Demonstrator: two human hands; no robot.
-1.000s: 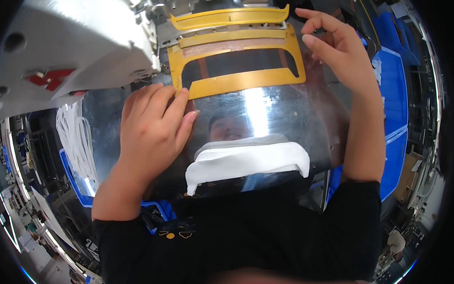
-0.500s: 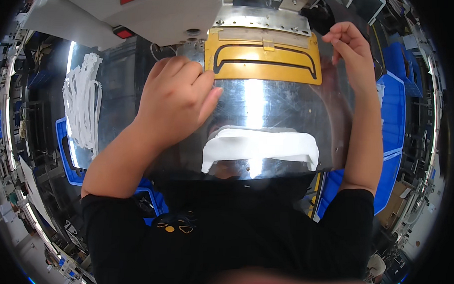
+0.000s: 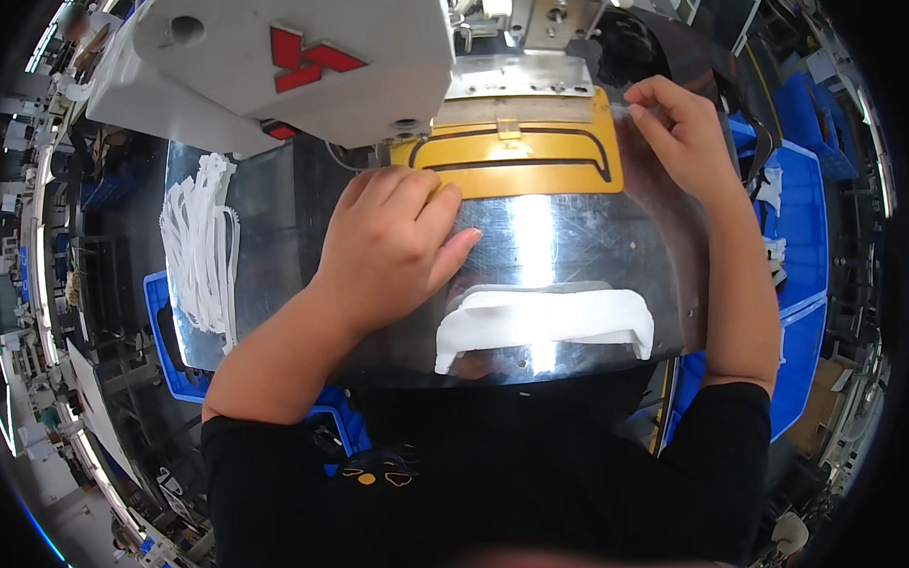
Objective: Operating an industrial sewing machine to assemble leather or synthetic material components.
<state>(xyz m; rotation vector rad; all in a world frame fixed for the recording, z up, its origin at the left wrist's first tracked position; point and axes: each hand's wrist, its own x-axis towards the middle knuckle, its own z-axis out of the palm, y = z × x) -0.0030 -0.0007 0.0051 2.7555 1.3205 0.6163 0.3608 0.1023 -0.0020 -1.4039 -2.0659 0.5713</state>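
A yellow template plate [image 3: 538,181] with a dark curved slot lies on the shiny metal table, its back edge along a metal clamp bar [image 3: 522,78]. My left hand [image 3: 391,242] is at the plate's near left corner, fingers bent and thumb apart from them. Its fingertips are partly hidden, and I see nothing held. My right hand [image 3: 680,132] hovers by the plate's right edge, index and thumb bent toward each other with a small gap. Nothing shows between them. Closer to me lies a white curved fabric piece [image 3: 548,319], touched by neither hand.
A large pale sewing machine head [image 3: 352,70] overhangs the back left. White strips [image 3: 200,250] lie bundled at the table's left. Blue bins [image 3: 805,236] stand on the right, and another blue bin [image 3: 162,344] sits on the left.
The view has shifted. The yellow template and the clamp bar have moved left together relative to the table. My right hand has followed to the left; the white fabric piece stays in place.
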